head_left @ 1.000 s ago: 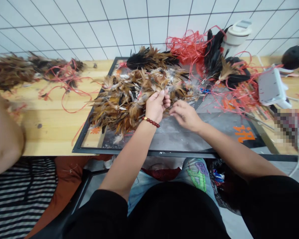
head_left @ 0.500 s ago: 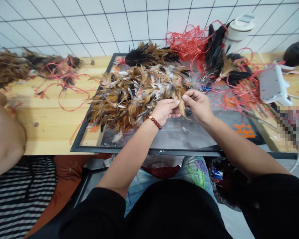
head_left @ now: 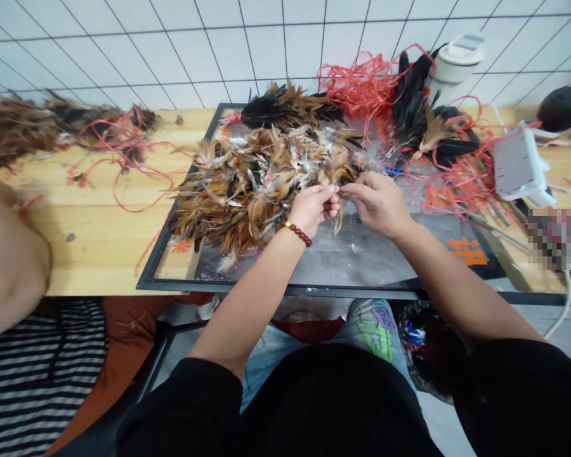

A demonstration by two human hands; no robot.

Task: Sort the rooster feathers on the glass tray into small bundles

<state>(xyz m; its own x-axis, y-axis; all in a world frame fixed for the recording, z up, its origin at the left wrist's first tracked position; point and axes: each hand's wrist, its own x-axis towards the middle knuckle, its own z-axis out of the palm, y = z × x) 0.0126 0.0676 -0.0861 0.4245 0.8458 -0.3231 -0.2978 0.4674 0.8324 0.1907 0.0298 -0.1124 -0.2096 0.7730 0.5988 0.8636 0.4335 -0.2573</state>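
Note:
Close together over the board, my left hand [head_left: 314, 208] and my right hand [head_left: 383, 204] meet at their fingertips. A small tan feather [head_left: 337, 221] hangs just below where they meet. My left thumb and forefinger pinch it, the other fingers curled in. My right thumb and forefinger are also closed at its upper end; the exact grip there is too small to make out. Right behind and to the left of my hands spreads a large heap of brown, white and black feathers [head_left: 247, 197]. A red bead bracelet [head_left: 299, 235] circles my left wrist.
The heap lies on a black-framed board [head_left: 333, 273]. Behind are a tied feather bundle [head_left: 290, 108], red plastic string [head_left: 361, 86], black feathers [head_left: 406, 95] and a white lidded container [head_left: 457, 60]. A white box [head_left: 521, 165] stands right. Another person's arm [head_left: 12, 254] is at left.
The feather has shifted slightly left and now hangs under my left fingertips. My left fingers have curled in more, and my right hand has turned so its fingers point left toward them.

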